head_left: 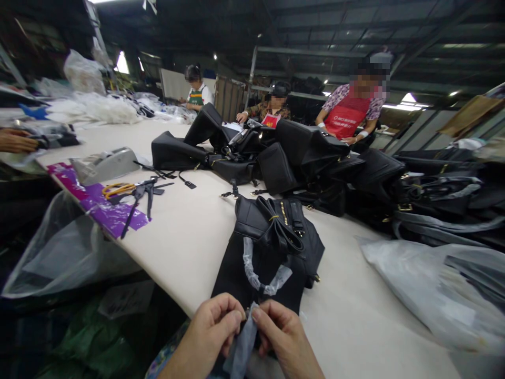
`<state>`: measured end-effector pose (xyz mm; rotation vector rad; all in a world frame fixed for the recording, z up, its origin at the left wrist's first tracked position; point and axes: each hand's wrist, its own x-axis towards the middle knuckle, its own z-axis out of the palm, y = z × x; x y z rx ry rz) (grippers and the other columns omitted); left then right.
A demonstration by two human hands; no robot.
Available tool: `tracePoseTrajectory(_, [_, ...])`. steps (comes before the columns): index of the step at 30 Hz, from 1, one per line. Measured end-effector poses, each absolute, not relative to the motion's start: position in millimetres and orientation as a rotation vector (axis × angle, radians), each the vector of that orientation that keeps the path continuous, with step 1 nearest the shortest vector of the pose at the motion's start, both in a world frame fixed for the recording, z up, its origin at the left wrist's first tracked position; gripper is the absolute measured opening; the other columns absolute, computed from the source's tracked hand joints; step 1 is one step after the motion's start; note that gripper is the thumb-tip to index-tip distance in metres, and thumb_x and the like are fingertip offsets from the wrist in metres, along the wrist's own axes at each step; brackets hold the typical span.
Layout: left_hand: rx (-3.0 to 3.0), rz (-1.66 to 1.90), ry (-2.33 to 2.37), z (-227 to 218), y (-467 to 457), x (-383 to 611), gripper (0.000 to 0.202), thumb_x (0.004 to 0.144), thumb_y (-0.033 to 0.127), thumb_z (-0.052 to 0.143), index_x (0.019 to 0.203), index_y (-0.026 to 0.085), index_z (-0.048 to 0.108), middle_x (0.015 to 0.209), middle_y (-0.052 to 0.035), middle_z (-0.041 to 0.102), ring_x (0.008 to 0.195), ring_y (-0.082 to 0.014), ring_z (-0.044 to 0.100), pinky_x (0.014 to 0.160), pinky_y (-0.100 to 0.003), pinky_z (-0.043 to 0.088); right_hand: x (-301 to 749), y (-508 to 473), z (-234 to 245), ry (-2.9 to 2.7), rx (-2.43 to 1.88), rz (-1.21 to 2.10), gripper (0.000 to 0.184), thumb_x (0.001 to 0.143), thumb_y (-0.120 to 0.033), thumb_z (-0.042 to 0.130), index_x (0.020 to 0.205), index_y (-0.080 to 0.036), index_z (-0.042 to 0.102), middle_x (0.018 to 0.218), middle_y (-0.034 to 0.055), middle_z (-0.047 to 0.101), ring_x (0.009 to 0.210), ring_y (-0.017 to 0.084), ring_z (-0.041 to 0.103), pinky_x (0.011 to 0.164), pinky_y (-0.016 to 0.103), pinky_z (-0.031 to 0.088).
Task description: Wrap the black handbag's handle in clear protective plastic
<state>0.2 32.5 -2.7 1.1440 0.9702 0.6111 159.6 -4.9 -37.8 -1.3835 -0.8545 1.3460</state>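
Observation:
A black handbag point(272, 247) lies on the pale table point(189, 231) right in front of me, its handle wrapped in clear plastic film point(262, 273). At the near edge, my left hand point(211, 331) and my right hand point(282, 334) meet, both pinching a strip of greyish wrapping material point(242, 347) against a small fitting on the bag's near end. The fingers of both hands are closed on the strip.
A heap of black bags point(300, 163) fills the table's middle and right. Yellow-handled scissors point(118, 189) and black straps lie on purple paper point(98, 205) at left. Clear plastic bags point(430, 284) sit at right and hang at left. Three people work across the table; another person's hand point(16, 141) shows far left.

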Motion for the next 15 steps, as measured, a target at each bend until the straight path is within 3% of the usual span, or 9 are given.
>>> tracePoseTrajectory(5, [2.007,0.948,1.104,-4,34,-6,0.025,0.095,0.022,0.041,0.076,0.019,0.057,0.072,-0.0009,0.056,0.067,-0.0142,0.056,0.060,-0.023,0.043,165,-3,-37,-0.799,-1.374,1.487,0.054,0.064,-0.068,0.074,0.060,-0.018,0.053,0.041,-0.0082,0.041,0.037,0.006,0.033,0.041,0.019,0.035])
tracePoseTrajectory(10, [2.702,1.397,0.798,-3,36,-8,0.026,0.097,0.012,0.038,0.088,0.014,0.062,0.075,-0.0052,0.063,0.068,-0.0166,0.057,0.064,-0.028,0.049,165,0,-21,-0.803,-1.391,1.556,0.054,0.061,-0.067,0.075,0.058,-0.019,0.050,0.042,-0.0080,0.043,0.037,0.006,0.035,0.043,0.019,0.035])
tracePoseTrajectory(15, [2.940,1.247,0.457,4,42,-4,0.023,0.094,0.010,0.041,0.094,0.009,0.064,0.076,-0.0080,0.065,0.069,-0.0190,0.058,0.064,-0.033,0.050,159,2,-11,-0.901,-1.446,1.463,0.052,0.061,-0.066,0.073,0.057,-0.019,0.051,0.044,-0.0077,0.042,0.038,0.007,0.037,0.042,0.021,0.033])
